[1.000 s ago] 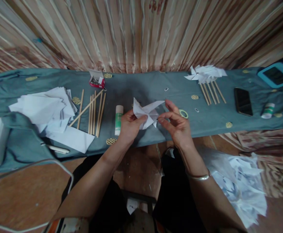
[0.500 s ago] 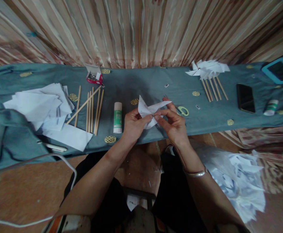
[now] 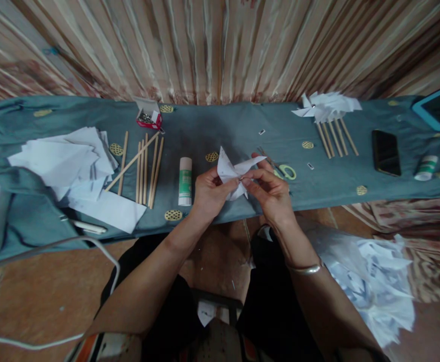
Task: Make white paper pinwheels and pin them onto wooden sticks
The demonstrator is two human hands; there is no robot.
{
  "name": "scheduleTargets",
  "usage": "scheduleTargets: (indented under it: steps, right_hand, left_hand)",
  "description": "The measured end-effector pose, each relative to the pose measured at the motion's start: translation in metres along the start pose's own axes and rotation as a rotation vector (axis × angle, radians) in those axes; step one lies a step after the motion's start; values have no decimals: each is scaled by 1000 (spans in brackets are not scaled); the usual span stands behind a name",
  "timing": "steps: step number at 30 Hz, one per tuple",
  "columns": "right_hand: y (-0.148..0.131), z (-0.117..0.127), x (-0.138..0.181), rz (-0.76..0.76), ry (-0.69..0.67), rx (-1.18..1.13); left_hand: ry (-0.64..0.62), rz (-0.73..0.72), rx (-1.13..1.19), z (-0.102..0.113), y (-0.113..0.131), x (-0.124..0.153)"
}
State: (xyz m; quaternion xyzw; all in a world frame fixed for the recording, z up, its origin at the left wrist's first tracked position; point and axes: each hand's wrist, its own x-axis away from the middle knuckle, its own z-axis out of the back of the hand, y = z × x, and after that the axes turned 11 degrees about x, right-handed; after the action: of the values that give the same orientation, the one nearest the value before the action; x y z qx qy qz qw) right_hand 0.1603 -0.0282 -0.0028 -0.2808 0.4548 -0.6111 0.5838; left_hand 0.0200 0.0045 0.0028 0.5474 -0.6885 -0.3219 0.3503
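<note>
A white paper pinwheel point(image 3: 226, 167) with folded blades is held above the front part of the cloth-covered table. My left hand point(image 3: 209, 195) pinches it from the left, thumb near its centre. At that centre, the thumb and forefinger of my right hand point(image 3: 271, 192) close on a small shiny metal pin point(image 3: 241, 178), partly hidden by the fingertips. Just beyond my right hand lie scissors point(image 3: 288, 172) with pale green handles, partly covered by the fingers. To the left of my left hand stands a glue stick point(image 3: 185, 182) with a green label.
Wooden sticks point(image 3: 141, 171), a pile of white paper point(image 3: 65, 156) and a small red box of metal pins point(image 3: 149, 118) occupy the left side. Finished pinwheels point(image 3: 329, 106) on sticks, a phone point(image 3: 386, 153) and another glue stick point(image 3: 426, 168) lie right. A plastic bag point(image 3: 370, 276) of paper pieces sits below.
The view has shifted slightly, so the table things appear a little farther right. Both hands keep their hold at the pinwheel's centre, and the pinwheel is turned very slightly.
</note>
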Motion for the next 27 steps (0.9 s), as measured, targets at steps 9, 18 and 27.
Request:
scheduleTargets:
  steps: [9, 18, 27]
  right_hand:
    - [0, 2, 1, -14, -17, 63]
    - [3, 2, 1, 14, -24, 112]
    - [-2, 1, 0, -23, -19, -13]
  left_hand:
    - [-5, -44, -29, 2, -2, -1]
    - [26, -24, -76, 2, -1, 0]
    - [21, -39, -88, 0, -1, 0]
